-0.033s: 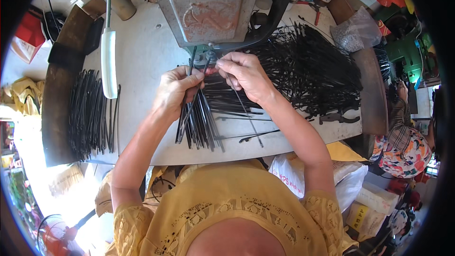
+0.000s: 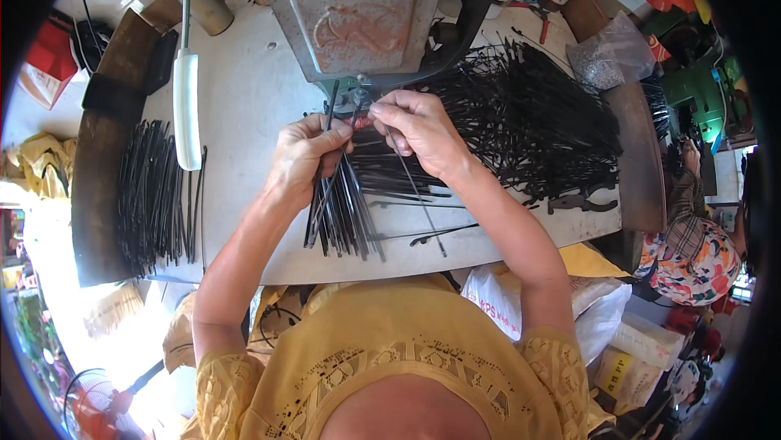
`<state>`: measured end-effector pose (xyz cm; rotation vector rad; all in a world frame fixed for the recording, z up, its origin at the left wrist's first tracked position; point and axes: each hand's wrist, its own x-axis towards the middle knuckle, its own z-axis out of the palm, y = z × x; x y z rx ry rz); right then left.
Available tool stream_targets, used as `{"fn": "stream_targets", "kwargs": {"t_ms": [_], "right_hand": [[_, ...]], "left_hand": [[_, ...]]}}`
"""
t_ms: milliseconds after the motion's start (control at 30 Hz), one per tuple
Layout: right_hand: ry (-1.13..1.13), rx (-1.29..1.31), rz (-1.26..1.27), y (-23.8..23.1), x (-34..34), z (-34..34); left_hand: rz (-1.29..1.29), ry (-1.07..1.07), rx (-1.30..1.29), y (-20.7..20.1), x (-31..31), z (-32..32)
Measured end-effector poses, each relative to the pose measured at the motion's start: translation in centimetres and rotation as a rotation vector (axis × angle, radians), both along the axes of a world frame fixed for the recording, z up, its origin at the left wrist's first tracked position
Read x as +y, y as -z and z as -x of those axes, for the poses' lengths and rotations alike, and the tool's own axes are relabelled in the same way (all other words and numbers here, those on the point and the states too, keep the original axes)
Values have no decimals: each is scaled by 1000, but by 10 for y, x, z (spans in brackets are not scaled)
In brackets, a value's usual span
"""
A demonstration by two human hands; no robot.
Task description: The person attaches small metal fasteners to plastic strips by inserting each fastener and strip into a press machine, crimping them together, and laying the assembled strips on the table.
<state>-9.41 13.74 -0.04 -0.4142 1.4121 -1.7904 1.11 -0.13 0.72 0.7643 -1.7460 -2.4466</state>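
Note:
Below the head of a grey-green machine (image 2: 358,17), my left hand (image 2: 305,155) pinches a thin black strip (image 2: 318,208) between thumb and fingers. The strip's upper end reaches up toward the machine's small metal tip (image 2: 360,95). Close beside it, my right hand (image 2: 419,131) is closed on another slender black rod (image 2: 421,200), which slants down toward the table's front edge. A small red piece (image 2: 358,122) shows between the two hands. Under my left hand lies a loose bundle of black strips (image 2: 350,216); their upper ends are hidden by my fingers.
A big heap of black strips (image 2: 545,122) covers the table's right side, with pliers (image 2: 584,202) near it. More strips (image 2: 150,196) stand against the left wall. A white lamp (image 2: 187,110) hangs at left. A clear bag (image 2: 606,61) of small bits sits far right.
The lower end of the rod in my right hand has swung slightly left. The strip in my left hand has shifted a little to the right.

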Motion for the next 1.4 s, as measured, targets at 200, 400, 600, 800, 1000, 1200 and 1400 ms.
{"fn": "stream_targets", "kwargs": {"t_ms": [200, 400, 600, 800, 1000, 1200, 1400], "right_hand": [[29, -4, 13, 2, -2, -5], [31, -2, -6, 5, -1, -4], [14, -8, 0, 3, 0, -2], [30, 15, -9, 0, 0, -4], [63, 36, 9, 5, -5, -7], [119, 34, 8, 2, -11, -8], [138, 58, 3, 1, -16, -7]], "left_hand": [[-76, -63, 50, 8, 10, 0], [-55, -81, 34, 10, 11, -1], [-25, -81, 33, 11, 8, -3], [-51, -78, 31, 5, 11, -2], [-68, -110, 77, 6, 17, 0], [-55, -141, 64, 2, 18, 8], [-22, -191, 87, 5, 20, 13]]}}
